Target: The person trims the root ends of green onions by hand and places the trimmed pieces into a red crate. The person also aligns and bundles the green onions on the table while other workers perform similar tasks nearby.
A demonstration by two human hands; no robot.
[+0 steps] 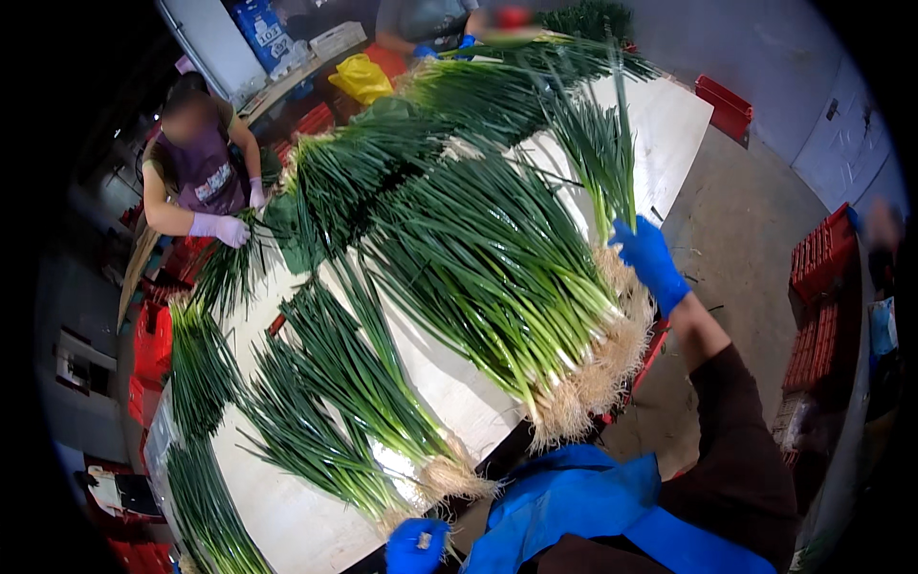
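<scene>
My right hand (652,263), in a blue glove, is closed round the lower stalks of a small bunch of green onions (601,158) at the table's right side. Its leaves point away from me. Just left of it lies a large heap of green onions (497,263), with pale roots (583,397) hanging toward me. My left hand (417,545), also gloved in blue, is curled at the near edge, close to the roots of two smaller bunches (325,445). A small pale bit shows at its fingers; what it is I cannot make out.
More green onions lie along the far side and left edge of the pale table (273,517). A co-worker (206,172) in a purple apron handles leaves at the left; another person (426,24) works at the far end. Red crates (820,258) stand right; a yellow bag (361,78) lies beyond.
</scene>
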